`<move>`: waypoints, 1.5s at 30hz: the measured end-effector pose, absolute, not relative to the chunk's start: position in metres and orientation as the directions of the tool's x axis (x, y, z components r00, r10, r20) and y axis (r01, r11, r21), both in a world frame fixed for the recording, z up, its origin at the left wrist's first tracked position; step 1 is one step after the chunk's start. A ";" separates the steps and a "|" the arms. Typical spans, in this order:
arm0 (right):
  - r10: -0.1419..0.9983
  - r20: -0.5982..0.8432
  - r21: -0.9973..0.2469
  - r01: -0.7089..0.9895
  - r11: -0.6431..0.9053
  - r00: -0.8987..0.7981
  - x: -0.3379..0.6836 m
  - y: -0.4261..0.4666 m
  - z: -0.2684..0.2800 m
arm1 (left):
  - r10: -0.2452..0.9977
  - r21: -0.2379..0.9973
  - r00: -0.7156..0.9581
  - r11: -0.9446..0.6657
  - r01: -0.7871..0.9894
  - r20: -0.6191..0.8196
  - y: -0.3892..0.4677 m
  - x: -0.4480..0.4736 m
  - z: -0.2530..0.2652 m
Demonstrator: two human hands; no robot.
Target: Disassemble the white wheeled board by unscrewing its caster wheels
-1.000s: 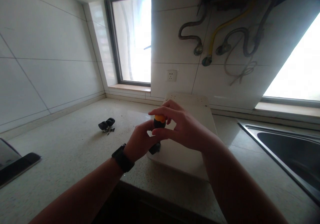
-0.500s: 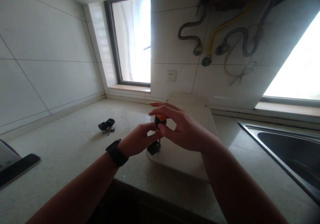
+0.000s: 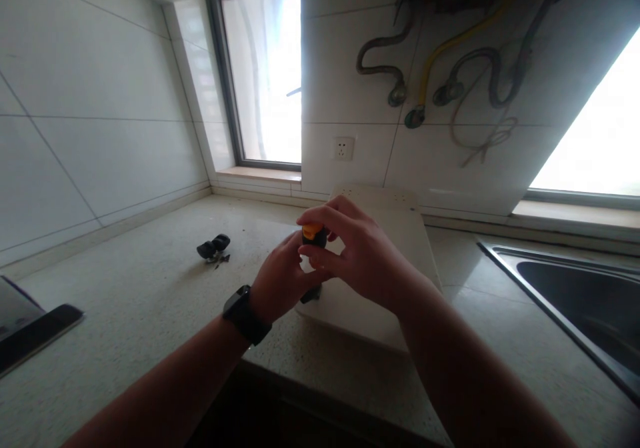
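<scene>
A screwdriver (image 3: 314,236) with an orange and black handle stands nearly upright over the near left corner of a white panel with rounded corners (image 3: 385,268). My right hand (image 3: 363,251) grips the top of the handle, its fingers curled around it. Low on the screwdriver, my left hand (image 3: 283,275) is closed around it; its fingertips are partly hidden. Under my hands a small black part (image 3: 313,293) sits at the panel's corner, mostly covered. The screwdriver's tip is hidden. A black watch (image 3: 245,311) is on my left wrist.
Two black parts (image 3: 213,245) with small screws lie on the speckled counter (image 3: 150,288) to the left. A dark flat object (image 3: 40,335) rests at the far left. A metal sink (image 3: 575,301) is at right. A wall socket (image 3: 344,148) and hoses (image 3: 425,68) are behind.
My right hand has closed in more around the screwdriver's handle, which has shifted slightly left. My left hand has moved right and up, covering more of the black part.
</scene>
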State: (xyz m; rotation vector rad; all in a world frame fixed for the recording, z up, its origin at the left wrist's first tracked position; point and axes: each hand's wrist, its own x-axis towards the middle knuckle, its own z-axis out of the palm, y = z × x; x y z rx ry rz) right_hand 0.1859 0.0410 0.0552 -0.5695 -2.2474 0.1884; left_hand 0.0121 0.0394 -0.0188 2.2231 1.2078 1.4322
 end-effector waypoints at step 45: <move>0.502 0.665 -0.390 0.316 0.865 -0.554 0.188 0.047 0.050 | 0.835 0.653 0.345 -0.550 0.521 0.429 0.046 0.003 -0.021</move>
